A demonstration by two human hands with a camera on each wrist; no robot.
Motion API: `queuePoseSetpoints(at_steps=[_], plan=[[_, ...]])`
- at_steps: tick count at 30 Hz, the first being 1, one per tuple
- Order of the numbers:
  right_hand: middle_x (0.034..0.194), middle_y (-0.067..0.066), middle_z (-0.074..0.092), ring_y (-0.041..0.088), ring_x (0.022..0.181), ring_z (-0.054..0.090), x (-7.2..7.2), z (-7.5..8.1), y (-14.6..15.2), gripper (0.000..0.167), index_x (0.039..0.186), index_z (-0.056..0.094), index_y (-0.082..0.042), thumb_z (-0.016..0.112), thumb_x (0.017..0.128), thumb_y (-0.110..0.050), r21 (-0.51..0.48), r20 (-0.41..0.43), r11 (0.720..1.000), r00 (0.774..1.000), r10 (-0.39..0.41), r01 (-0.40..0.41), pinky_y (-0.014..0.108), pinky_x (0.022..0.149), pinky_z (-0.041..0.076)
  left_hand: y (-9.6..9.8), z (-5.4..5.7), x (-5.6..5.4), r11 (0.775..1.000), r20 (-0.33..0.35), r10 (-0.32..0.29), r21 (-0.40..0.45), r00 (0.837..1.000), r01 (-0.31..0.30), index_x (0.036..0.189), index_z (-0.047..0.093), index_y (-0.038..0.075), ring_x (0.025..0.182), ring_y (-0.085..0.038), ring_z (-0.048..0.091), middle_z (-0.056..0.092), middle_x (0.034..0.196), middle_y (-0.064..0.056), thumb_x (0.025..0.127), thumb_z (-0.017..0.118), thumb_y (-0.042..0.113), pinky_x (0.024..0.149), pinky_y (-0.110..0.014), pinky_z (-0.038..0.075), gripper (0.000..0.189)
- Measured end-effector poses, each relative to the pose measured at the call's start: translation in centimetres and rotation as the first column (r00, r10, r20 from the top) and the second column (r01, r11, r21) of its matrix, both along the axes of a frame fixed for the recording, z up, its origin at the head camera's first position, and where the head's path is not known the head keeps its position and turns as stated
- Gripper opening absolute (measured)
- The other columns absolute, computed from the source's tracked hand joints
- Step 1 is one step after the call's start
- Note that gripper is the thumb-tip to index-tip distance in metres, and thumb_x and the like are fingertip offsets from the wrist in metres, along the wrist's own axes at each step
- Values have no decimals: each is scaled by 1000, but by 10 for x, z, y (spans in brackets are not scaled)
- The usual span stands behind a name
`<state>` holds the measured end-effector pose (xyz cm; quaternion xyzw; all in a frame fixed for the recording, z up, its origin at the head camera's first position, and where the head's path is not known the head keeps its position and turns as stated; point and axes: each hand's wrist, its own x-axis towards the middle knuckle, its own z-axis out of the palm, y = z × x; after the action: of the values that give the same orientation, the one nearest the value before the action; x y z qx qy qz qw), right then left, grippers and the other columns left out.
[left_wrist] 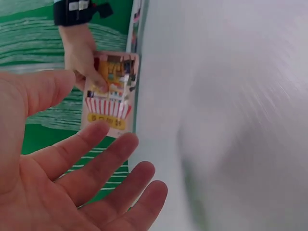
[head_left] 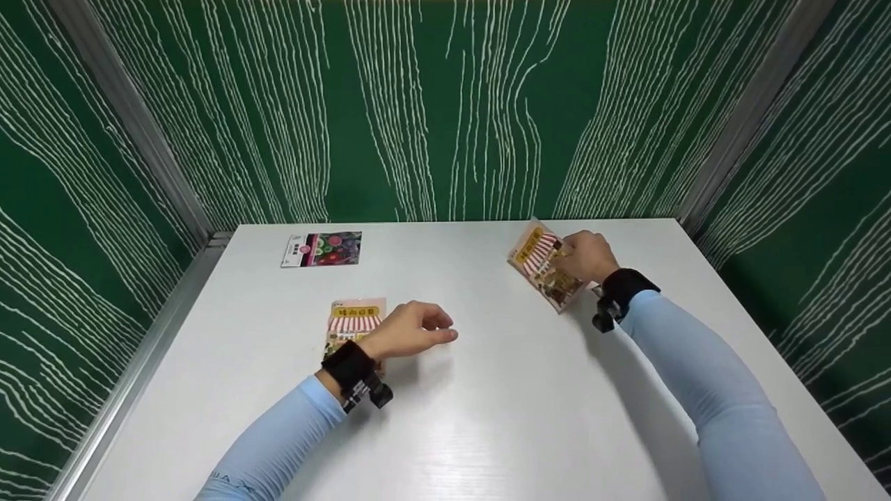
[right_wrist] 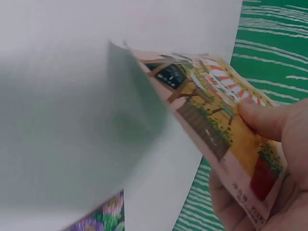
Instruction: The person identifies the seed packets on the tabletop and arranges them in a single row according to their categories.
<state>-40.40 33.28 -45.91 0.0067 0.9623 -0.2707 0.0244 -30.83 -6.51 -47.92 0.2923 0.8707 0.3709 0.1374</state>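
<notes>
- One striped-awning packet (head_left: 534, 259) is pinched in the right grip (head_left: 590, 256), toward the far right corner of the surface (head_left: 473, 424).
- Left grip (head_left: 409, 330), loosely spread, is beside a matching packet (head_left: 353, 321) nearer the left edge.
- Colourful packet (head_left: 334, 249): near the far left corner.

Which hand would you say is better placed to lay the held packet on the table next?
Probably the right: the right hand grips the tilted packet at the far right of the table. The left hand holds nothing and is apart from it, closer to the other striped packet.
</notes>
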Motion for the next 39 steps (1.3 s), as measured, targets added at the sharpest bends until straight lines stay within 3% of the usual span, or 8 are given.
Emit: queuePoseSetpoints(at_steps=[6,10,13,18,25,29,34,39], plan=[[114,24,78,33,100,77,5,2,-15,40,126,74,5,73,102,-26,-87,-62,996,998,3,-8,38,77,63,3,-1,-8,997,48,32,70,998,-35,124,78,12,115,-22,72,79,122,-6,103,73,38,105,-45,57,34],[119,23,78,33,103,79,9,5,-26,43,133,72,2,74,102,-27,-222,-29,975,999,-16,9,38,79,66,6,1,-14,988,111,97,111,989,-109,129,75,10,118,-25,70,77,127,-8,103,73,38,105,-45,57,38],[125,23,76,35,108,78,11,5,-34,46,139,69,0,74,103,-27,-293,-3,956,1000,-27,25,42,84,67,10,0,-19,974,194,145,147,970,-175,139,69,7,121,-29,71,74,133,-12,103,73,40,102,-44,59,49],[129,21,74,34,113,75,16,-2,-47,48,144,65,-1,72,103,-26,-354,26,934,999,-33,40,42,87,66,22,-3,-26,939,341,187,214,921,-270,153,54,1,125,-38,70,69,140,-19,103,75,40,97,-43,63,67],[136,22,68,38,120,72,27,-7,-72,51,147,58,-4,74,102,-23,-450,65,892,998,-8,37,41,79,68,38,-4,-32,920,363,250,198,897,-337,164,39,-1,127,-38,70,69,143,-20,102,76,37,100,-44,62,82],[138,20,67,37,123,70,32,-9,-88,54,150,54,-8,75,103,-23,-507,87,861,996,1,44,42,80,68,43,-2,-33,912,400,255,205,880,-357,167,32,-2,130,-40,68,64,149,-24,103,74,35,104,-48,61,85],[135,20,69,31,116,72,39,-14,-104,55,150,54,-6,77,101,-19,-555,68,832,997,30,13,37,86,65,44,-1,-36,910,394,245,221,886,-350,169,27,-1,131,-41,67,64,147,-23,104,73,34,104,-47,61,87],[133,20,70,27,108,75,46,-17,-117,55,151,52,-5,76,103,-16,-629,73,777,996,49,8,33,82,64,43,0,-41,899,384,262,238,886,-369,169,28,0,125,-40,69,63,144,-24,104,73,34,102,-45,61,86]])
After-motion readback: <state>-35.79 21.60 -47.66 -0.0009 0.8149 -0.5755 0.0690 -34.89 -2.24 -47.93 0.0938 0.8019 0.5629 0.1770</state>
